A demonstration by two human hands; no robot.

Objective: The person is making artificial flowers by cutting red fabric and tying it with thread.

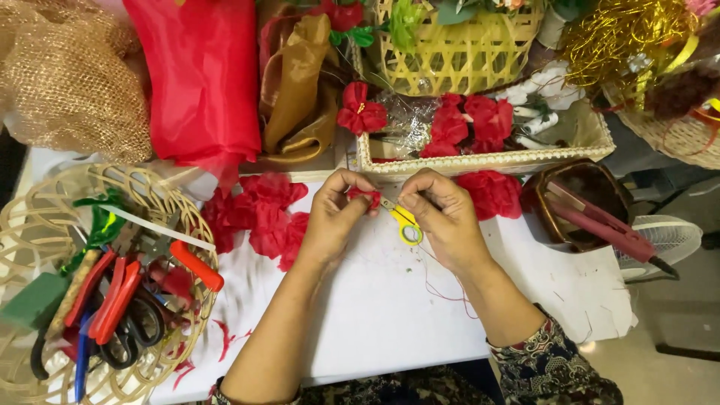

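Observation:
My left hand (330, 217) pinches a small red fabric flower (365, 196) between thumb and fingers over the white table (375, 300). My right hand (442, 217) holds small yellow-handled scissors (405, 223), whose tip points at the flower. A thin red thread (442, 289) trails from under my right wrist onto the table. A pile of finished red fabric flowers (259, 214) lies just left of my left hand, and another red flower (491, 193) sits to the right of my right hand.
A round woven basket (45, 195) at the left holds pliers, scissors and green foam. A cream tray (592, 139) behind my hands holds red flowers. Red and gold fabric, a bamboo basket (457, 52), a brown container (592, 202) and a small fan (667, 236) surround the table.

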